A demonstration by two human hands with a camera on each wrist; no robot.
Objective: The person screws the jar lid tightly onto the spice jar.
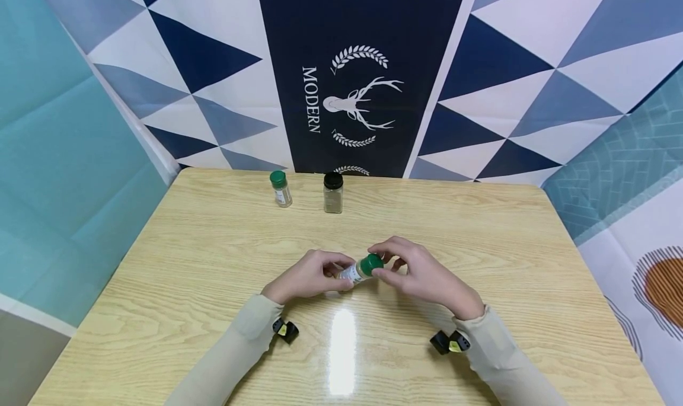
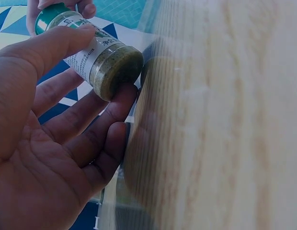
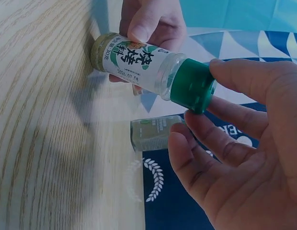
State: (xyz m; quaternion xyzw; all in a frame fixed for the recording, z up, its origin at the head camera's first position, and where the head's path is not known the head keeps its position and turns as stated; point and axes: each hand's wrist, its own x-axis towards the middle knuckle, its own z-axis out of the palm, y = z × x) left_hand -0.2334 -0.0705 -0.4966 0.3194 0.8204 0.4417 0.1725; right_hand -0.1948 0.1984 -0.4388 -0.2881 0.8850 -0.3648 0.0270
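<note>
Between both hands, a small clear seasoning bottle [image 1: 351, 273] with a white printed label leans to the right, close over the table. Brownish-green powder shows at its bottom in the left wrist view. My left hand [image 1: 316, 275] grips the bottle's body, thumb on the label [image 2: 74, 48] and fingers under the base. The right hand [image 1: 418, 272] pinches the green cap [image 3: 194, 86] between thumb and fingertips. That cap sits on the bottle's neck.
At the table's back edge stand another green-capped seasoning bottle [image 1: 281, 189] and a black-capped square jar [image 1: 333, 194]. A patterned cloth [image 1: 224, 68] hangs behind the wooden table [image 1: 213, 234]. Light glares off the tabletop in front of the hands.
</note>
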